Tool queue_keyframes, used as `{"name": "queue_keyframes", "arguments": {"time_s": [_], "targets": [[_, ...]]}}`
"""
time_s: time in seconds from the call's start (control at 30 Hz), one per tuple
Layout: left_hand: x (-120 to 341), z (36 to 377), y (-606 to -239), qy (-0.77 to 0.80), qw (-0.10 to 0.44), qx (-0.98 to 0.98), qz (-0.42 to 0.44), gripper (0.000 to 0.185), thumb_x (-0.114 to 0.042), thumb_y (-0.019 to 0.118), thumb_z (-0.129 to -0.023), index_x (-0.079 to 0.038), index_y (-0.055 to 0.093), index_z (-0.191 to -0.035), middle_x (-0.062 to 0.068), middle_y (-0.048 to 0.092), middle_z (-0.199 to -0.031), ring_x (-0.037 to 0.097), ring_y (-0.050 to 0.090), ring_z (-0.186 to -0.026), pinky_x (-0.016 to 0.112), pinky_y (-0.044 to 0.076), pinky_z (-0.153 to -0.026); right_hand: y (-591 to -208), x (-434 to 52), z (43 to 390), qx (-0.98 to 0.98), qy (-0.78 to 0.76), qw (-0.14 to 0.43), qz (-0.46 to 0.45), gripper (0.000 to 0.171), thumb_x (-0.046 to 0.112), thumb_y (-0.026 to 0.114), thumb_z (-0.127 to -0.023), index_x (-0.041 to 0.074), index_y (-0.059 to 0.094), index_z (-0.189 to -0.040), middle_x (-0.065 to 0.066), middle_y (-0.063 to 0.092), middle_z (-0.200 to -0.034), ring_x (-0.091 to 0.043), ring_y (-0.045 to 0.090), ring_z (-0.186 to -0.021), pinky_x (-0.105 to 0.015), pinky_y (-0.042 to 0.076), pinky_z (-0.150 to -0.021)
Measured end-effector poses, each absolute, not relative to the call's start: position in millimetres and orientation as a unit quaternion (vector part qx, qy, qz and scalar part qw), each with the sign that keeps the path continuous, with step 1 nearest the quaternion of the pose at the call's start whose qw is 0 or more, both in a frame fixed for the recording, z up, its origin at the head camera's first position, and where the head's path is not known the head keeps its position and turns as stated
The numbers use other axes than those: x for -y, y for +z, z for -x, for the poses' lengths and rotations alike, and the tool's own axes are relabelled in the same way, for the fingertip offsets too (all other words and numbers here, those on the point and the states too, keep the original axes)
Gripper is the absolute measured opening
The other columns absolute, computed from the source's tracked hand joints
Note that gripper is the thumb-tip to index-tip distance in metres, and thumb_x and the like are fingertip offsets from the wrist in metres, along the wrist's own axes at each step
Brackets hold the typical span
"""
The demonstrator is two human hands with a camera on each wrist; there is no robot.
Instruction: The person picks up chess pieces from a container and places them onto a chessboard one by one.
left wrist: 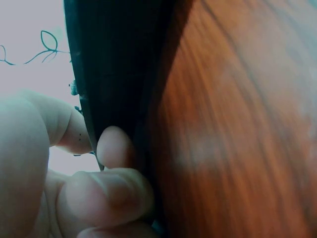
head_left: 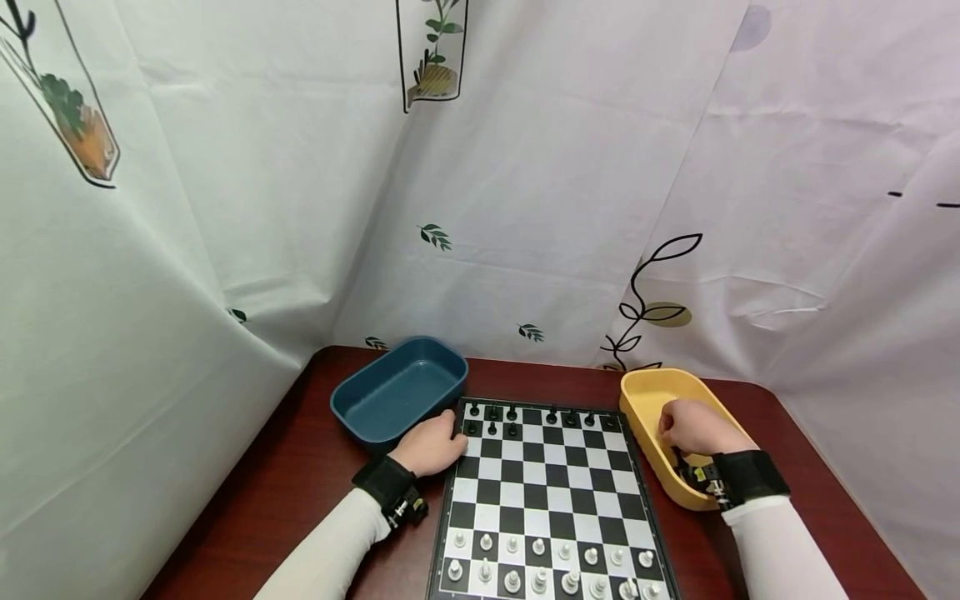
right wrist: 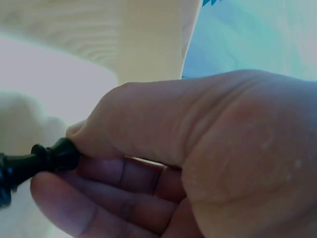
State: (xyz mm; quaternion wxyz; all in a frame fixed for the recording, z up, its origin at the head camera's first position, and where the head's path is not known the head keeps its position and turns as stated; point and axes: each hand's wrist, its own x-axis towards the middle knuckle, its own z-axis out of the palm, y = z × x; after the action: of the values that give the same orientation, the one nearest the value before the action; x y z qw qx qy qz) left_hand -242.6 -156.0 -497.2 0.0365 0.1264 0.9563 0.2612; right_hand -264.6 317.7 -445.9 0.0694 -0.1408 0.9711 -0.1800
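Observation:
A chessboard (head_left: 543, 475) lies on the table. White pieces (head_left: 540, 579) fill its two near rows. Black pieces (head_left: 512, 412) stand along the far end, with gaps in both rows. At the board's left edge is my left hand (head_left: 429, 446); in the left wrist view its thumb and fingers grip the dark side (left wrist: 114, 64) of the board. My right hand (head_left: 697, 427) is inside the yellow tray (head_left: 652, 379). Between its thumb and fingers it pinches a black chess piece (right wrist: 49, 156), whose exact kind I cannot tell. The tray's contents are mostly hidden from the head view.
A blue tray (head_left: 401, 385) sits at the back left, just beyond my left hand. Patterned white cloth (head_left: 525, 208) hangs close behind the table and along both sides. Reddish-brown wood of the table (head_left: 330, 467) shows left of the board.

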Motion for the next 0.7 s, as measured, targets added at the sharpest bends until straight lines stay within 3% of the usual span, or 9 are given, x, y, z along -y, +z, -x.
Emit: {"name": "queue_keyframes", "arguments": {"time_s": [0.7], "targets": [[156.2, 245.3, -498.2, 0.260, 0.032, -0.957, -0.124, 0.047, -0.029, 0.060, -0.103, 0.005, 0.064, -0.136, 0.015, 0.072, -0.112, 0.021, 0.065, -0.087, 0.046, 0.056, -0.085, -443.2, -316.5, 270.2, -0.969, -0.184, 0.000, 0.164, 0.014, -0.002, 0.077, -0.089, 0.008, 0.071, -0.084, 0.003, 0.061, -0.075, -0.016, 0.055, -0.067, -0.035, 0.045, -0.063]]}}
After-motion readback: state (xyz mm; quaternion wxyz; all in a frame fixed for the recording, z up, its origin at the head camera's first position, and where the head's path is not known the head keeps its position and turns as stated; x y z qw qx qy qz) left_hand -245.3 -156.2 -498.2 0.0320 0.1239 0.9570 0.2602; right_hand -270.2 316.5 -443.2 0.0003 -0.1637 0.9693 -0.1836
